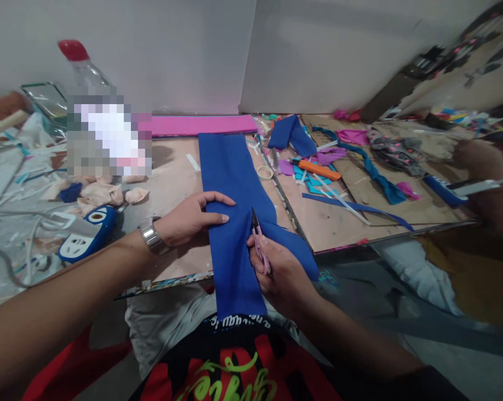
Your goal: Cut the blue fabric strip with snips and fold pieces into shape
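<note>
Here, in the head view, your right hand [285, 273] is curled around pink-handled scissors [260, 248], their blades at the top of a slit in the blue cloth [230, 167]. Your left hand [188, 218] rests on the cloth's left side, thumb and forefinger parted. The cloth lies across the table [174, 181], its lower end over the near edge.

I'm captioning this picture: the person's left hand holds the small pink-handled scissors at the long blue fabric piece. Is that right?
The hand is wrong: in the head view, the right hand holds the small pink-handled scissors at the long blue fabric piece; the left hand rests on that fabric.
</note>
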A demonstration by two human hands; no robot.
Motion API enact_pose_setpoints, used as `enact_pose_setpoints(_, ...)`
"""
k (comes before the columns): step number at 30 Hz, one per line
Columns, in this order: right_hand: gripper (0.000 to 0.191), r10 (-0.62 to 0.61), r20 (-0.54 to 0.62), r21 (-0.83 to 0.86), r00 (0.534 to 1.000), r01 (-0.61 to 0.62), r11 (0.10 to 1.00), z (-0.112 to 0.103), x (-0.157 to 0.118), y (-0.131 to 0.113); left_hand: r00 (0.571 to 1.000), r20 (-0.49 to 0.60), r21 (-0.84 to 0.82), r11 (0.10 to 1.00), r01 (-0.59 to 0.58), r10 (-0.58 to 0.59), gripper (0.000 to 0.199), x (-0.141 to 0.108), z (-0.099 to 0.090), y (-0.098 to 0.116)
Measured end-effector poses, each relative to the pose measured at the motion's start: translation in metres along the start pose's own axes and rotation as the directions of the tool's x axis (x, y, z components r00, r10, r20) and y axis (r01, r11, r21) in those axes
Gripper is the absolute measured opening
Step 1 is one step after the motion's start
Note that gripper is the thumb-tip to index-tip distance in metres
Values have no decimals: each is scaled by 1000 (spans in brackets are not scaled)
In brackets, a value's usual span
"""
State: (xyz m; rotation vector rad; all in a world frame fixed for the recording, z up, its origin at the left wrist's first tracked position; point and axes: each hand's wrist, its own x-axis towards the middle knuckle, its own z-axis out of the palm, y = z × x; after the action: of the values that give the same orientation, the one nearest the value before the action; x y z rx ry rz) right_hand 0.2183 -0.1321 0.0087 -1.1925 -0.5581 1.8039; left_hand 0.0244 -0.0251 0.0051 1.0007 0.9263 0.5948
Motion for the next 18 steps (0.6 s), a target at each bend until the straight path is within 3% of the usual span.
enact_pose_setpoints(8, 51, 6, -8, -10, 1000, -6, 1000, 1, 0, -1, 1000, -14, -54, 998, 22, -22, 41, -1, 2, 2)
enact_pose_setpoints(13, 51, -8, 8, -31, 1000, 9, 999, 0, -2, 0, 997, -63, -124, 991, -46, 38, 34, 3, 2, 0)
enact_pose_setpoints(18, 48, 12, 56, 16, 998, -13, 1000, -2, -4, 2, 991, -113, -133, 988, -84, 69, 46, 5, 3, 0)
